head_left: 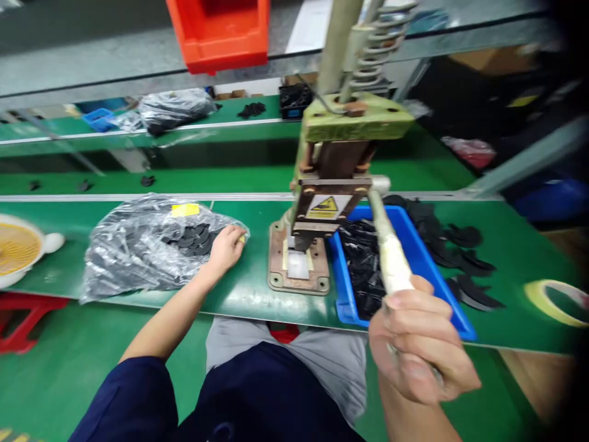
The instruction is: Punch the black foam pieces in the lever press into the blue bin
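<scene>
My right hand point(424, 341) is wrapped round the pale, taped lever point(390, 248) of a green hand press point(334, 202). The press head, with a yellow warning label point(327, 207), sits low over the base plate point(299, 283), where a light metal block point(298, 265) shows. At the mouth of a clear plastic bag point(133, 252), my left hand point(227, 247) has its fingers curled together. Flat black pieces point(196, 238) lie in the bag beside it. Whatever those fingers hold is hidden from this angle.
Right of the press, a blue tray point(442, 301) holds black parts, with curved black pieces point(469, 264) beyond it. A tape roll point(554, 302) lies far right, a small white fan point(21, 252) far left. An orange bin point(221, 37) is on the shelf above.
</scene>
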### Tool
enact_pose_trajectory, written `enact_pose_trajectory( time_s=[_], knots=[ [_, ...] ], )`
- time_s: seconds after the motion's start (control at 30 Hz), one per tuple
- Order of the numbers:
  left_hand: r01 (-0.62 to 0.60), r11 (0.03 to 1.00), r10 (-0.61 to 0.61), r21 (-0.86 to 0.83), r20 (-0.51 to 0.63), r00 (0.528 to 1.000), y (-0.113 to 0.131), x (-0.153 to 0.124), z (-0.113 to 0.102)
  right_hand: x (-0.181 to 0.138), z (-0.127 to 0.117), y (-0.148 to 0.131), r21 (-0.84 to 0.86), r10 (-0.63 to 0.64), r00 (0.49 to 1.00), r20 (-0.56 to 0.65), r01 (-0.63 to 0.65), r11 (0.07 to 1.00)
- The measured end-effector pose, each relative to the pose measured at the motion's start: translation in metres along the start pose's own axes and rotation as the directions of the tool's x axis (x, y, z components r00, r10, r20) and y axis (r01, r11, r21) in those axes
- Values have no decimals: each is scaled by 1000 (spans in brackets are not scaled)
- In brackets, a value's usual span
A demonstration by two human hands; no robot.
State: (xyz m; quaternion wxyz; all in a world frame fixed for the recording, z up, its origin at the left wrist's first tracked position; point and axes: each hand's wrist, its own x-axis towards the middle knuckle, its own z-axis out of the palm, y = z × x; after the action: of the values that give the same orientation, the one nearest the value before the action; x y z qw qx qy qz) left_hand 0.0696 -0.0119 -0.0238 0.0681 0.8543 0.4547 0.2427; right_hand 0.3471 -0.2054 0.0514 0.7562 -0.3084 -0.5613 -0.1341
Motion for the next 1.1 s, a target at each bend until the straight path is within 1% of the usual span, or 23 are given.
enact_pose_trajectory(
  time_s=[0.03,0.07,0.1,0.13,0.17,0.2,0.23,0.33,0.4,0.47,0.5,0.57,0.6,0.77,0.83,0.9,1.0,1.1],
  knots=[
    [98,991,-102,92,39,994,-15,-1,-13,-1,1,1,8,-11,1000,-18,12,1000],
    [180,967,-199,182,87,976,-29,-2,-25,-1,2,2,18,-19,999,-31,20,1000],
    [234,937,-276,259,141,951,-41,-4,-35,-2,3,4,26,-21,999,-38,22,999],
    [257,914,-328,315,198,924,-50,-6,-43,-2,4,6,33,-21,999,-47,23,999],
    [257,902,-353,348,251,901,-57,-8,-49,-3,5,7,36,-24,998,-59,26,999],
    [243,901,-356,360,291,888,-61,-9,-52,-3,5,9,36,-27,998,-62,29,999],
    [225,906,-344,359,312,885,-63,-10,-52,-3,5,9,38,-39,997,-69,42,998],
    [155,933,-258,324,305,917,-57,-7,-44,-3,6,9,36,-47,997,-68,49,998],
    [57,960,-153,276,339,928,-48,0,-35,-2,5,8,33,-31,998,-58,33,999],
    [-35,968,-72,248,409,909,-41,9,-28,-2,5,8,31,-33,998,-47,35,999],
    [-58,965,-62,254,441,895,-38,12,-25,-2,5,8,35,-44,998,-42,45,998],
    [-59,956,-88,287,472,877,-35,17,-22,-3,4,9,38,-59,998,-38,60,997],
    [-43,954,-106,296,469,877,-35,18,-22,-3,4,9,40,-63,997,-42,65,997],
    [76,973,-153,219,363,919,-44,15,-28,-4,4,9,56,-50,996,-72,54,997],
    [72,974,-147,216,358,922,-47,20,-29,-4,5,9,63,-54,995,-79,59,996],
    [39,971,-135,236,409,902,-47,30,-28,-3,7,8,67,-61,994,-85,67,995],
    [-9,966,-129,260,510,850,-46,49,-26,-4,8,8,48,-45,995,-90,49,998],
    [-35,972,-112,232,590,800,-47,62,-29,-5,8,8,28,-54,994,-91,57,998]
  ],
)
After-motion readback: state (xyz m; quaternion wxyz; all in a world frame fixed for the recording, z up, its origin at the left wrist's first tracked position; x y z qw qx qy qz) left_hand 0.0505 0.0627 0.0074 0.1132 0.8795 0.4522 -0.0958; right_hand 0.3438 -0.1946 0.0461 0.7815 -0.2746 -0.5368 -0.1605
